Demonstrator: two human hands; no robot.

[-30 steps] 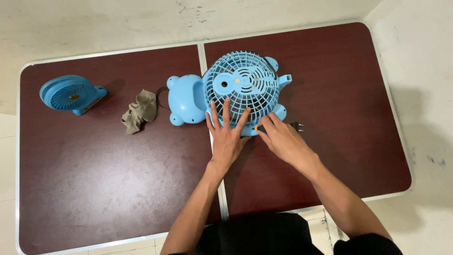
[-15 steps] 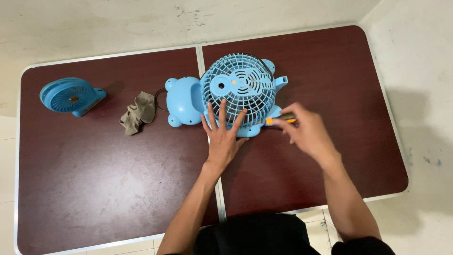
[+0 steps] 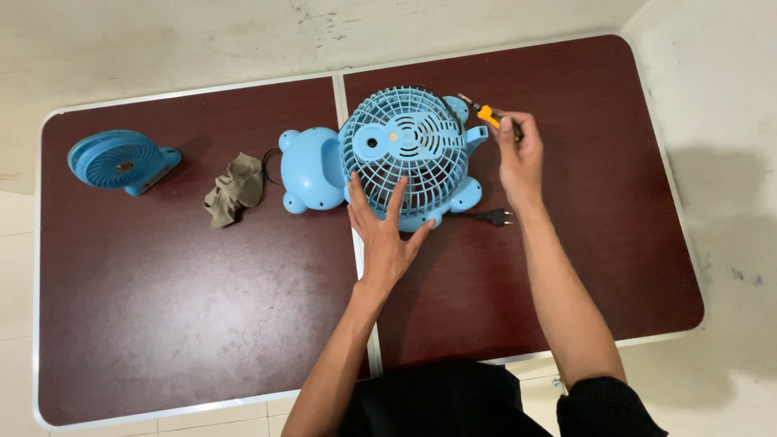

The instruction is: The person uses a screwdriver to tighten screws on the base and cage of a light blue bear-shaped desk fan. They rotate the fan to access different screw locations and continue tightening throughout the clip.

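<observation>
Head cam looking straight down on a dark red folding worktop (image 3: 202, 324) with a seam down the middle. Big blue fan (image 3: 405, 154) with a round grille lies flat right on that seam, close to the far edge, with its bear-shaped blue base (image 3: 307, 170) sticking out toward the left. Left hand (image 3: 384, 235) is spread flat, fingers wide open, pressing on the near rim of the grille, not gripping anything. Right hand (image 3: 518, 158) sits just beside the fan's right side, fingers closed around a small screwdriver (image 3: 484, 113) with an orange handle, tip pointing at the fan's far-right edge. Black plug (image 3: 495, 216) lies on the worktop just right of the fan. Over by the left edge there's a smaller blue fan (image 3: 121, 160), and a crumpled brownish rag (image 3: 235, 190) between it and the base.
</observation>
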